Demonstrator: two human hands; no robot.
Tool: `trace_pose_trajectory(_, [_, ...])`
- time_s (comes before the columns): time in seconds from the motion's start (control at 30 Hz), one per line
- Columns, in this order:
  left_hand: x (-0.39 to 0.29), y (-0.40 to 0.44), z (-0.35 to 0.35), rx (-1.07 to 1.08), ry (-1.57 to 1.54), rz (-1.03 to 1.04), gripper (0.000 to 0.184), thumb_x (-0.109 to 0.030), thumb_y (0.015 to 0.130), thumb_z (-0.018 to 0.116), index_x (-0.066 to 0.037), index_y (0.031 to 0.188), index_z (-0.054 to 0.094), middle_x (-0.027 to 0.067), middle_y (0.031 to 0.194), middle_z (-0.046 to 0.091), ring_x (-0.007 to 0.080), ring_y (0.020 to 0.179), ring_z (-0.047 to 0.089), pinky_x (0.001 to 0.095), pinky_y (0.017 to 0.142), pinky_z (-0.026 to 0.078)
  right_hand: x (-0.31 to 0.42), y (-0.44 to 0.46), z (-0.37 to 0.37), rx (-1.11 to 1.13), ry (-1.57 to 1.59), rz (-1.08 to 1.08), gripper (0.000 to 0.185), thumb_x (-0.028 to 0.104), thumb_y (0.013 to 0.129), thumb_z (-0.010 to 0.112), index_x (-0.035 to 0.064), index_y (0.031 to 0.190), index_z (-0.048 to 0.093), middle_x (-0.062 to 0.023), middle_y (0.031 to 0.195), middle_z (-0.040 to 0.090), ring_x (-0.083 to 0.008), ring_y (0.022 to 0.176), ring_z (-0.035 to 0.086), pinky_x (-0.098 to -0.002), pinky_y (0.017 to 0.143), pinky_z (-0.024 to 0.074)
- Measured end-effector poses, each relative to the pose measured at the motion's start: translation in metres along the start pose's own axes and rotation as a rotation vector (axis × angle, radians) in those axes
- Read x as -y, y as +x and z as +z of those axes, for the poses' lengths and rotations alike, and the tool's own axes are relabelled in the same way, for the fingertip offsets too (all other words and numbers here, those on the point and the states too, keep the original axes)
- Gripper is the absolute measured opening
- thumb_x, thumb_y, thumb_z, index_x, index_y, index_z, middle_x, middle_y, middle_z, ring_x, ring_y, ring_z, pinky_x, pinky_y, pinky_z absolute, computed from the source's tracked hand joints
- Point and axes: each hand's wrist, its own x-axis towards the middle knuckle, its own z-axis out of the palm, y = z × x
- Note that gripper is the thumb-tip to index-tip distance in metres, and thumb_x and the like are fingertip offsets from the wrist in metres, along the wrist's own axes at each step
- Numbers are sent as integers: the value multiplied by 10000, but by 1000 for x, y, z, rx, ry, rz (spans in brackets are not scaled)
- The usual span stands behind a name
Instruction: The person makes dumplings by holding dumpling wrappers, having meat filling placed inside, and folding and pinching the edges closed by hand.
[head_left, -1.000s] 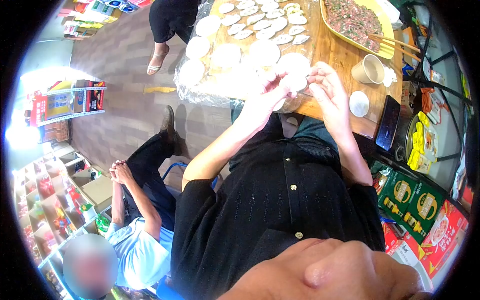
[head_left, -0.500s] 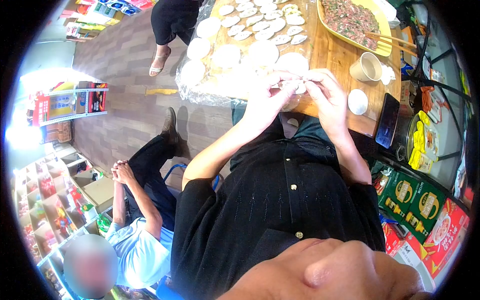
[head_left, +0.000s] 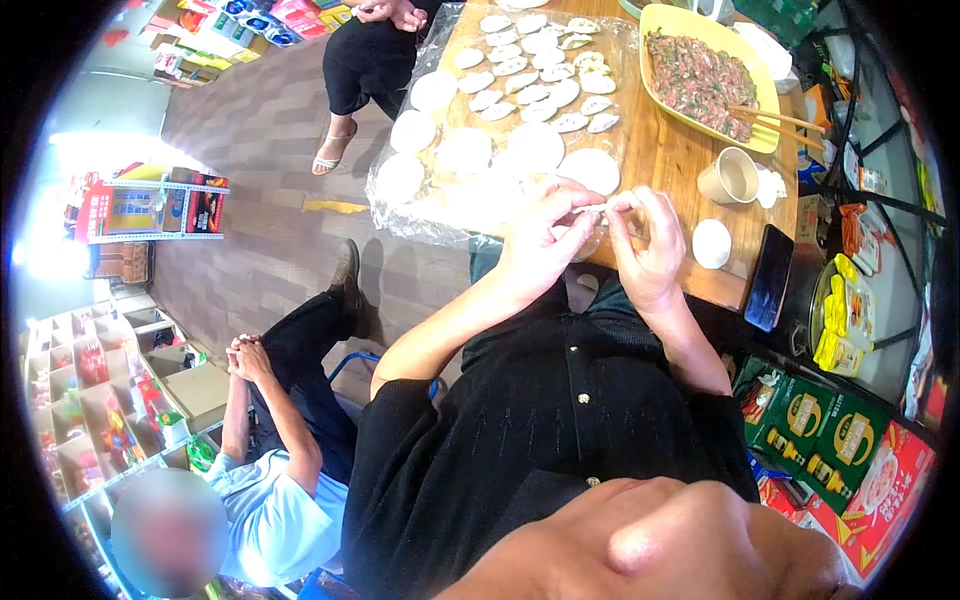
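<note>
My left hand (head_left: 548, 235) and my right hand (head_left: 648, 240) meet at the table's near edge, fingertips pinched on a small pale dumpling (head_left: 597, 208) between them, mostly hidden by the fingers. Just beyond them lies a round dough wrapper (head_left: 590, 172), with more wrappers to its left on a plastic-covered board (head_left: 625, 50). Several filled dumplings (head_left: 537, 92) sit in rows farther back. A yellow tray (head_left: 651, 95) of minced filling (head_left: 700, 75) stands at the back right, with chopsticks (head_left: 775, 118) resting in it.
Right of my hands are a paper cup (head_left: 728, 178), a single wrapper (head_left: 712, 244) and a phone (head_left: 769, 277) at the table edge. One person (head_left: 285, 490) sits at the lower left with hands clasped. Another person's legs (head_left: 370, 65) show beyond the table's left side.
The view has shifted, so the table appears lower and more of its far side shows. My fingers have closed around the dumpling, which was a more visible round piece a second ago.
</note>
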Motion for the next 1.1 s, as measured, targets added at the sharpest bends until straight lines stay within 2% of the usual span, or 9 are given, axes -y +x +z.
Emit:
trace_pose_trajectory(0.3, [7, 1, -4, 20, -54, -41, 135, -16, 828, 659, -8, 962, 675, 86, 924, 615, 187, 838, 618, 291, 713, 499, -6, -6, -1, 33, 30, -12, 432, -93, 751, 694, 14, 1136, 531, -113, 888, 638, -254, 819, 616, -353, 736, 488])
trace_pose_trajectory(0.4, [11, 16, -22, 64, -138, -173, 128, -47, 854, 649, -12, 975, 672, 60, 957, 622, 131, 837, 594, 254, 707, 484, -11, -10, -7, -38, 116, 73, 445, -113, 779, 643, -6, 1185, 493, -148, 1024, 621, -248, 901, 623, -350, 816, 490])
trace_pose_trajectory(0.47, [14, 42, -50, 58, -53, -95, 164, -71, 907, 626, 7, 1051, 636, 32, 900, 622, 103, 832, 603, 245, 731, 498, -16, -11, -15, -17, 114, 156, 400, -104, 817, 606, -19, 1192, 494, -136, 1025, 625, -225, 912, 620, -336, 831, 490])
trace_pose_trajectory(0.53, [45, 81, -76, -69, -89, -172, 216, -62, 874, 641, 6, 1079, 641, 19, 833, 644, 67, 750, 587, 209, 639, 476, -21, -13, -20, -10, 114, 177, 379, -102, 830, 591, -23, 1189, 499, -132, 1024, 625, -220, 913, 619, -331, 834, 489])
trace_pose_trajectory(0.63, [83, 148, -115, -213, 69, -75, 217, -55, 877, 612, 35, 1069, 654, 30, 813, 665, 62, 684, 584, 210, 622, 477, -26, -17, -25, 33, 120, 257, 316, -95, 850, 570, -22, 1155, 534, -124, 1016, 624, -210, 906, 616, -321, 834, 487])
trace_pose_trajectory(0.7, [106, 186, -130, -260, 91, -109, 230, -79, 862, 628, 44, 1052, 664, 74, 866, 701, 94, 769, 647, 238, 668, 506, -26, -18, -27, 63, 117, 322, 259, -95, 855, 561, -15, 1101, 575, -114, 1003, 618, -200, 881, 612, -309, 815, 490])
trace_pose_trajectory(0.8, [153, 228, -145, -247, 316, -30, 213, -121, 895, 628, 27, 1042, 670, 88, 912, 708, 117, 773, 663, 252, 683, 527, -27, -16, -25, 56, 150, 349, 207, -101, 873, 531, -21, 1052, 599, -119, 988, 610, -189, 852, 607, -295, 783, 494])
trace_pose_trajectory(0.9, [177, 250, -144, -266, 677, 71, 188, -176, 837, 663, -37, 951, 718, 137, 839, 709, 223, 775, 697, 316, 710, 531, -26, -11, -24, 41, 183, 385, 172, -101, 892, 504, -43, 1022, 600, -136, 979, 607, -189, 847, 602, -294, 772, 494])
trace_pose_trajectory(1.1, [209, 265, -153, -75, 929, 149, 181, -158, 803, 669, -45, 939, 712, 145, 895, 685, 283, 838, 663, 371, 762, 515, -34, -8, -26, 67, 109, 401, 158, -114, 876, 487, -56, 975, 596, -146, 972, 611, -198, 843, 588, -297, 776, 486])
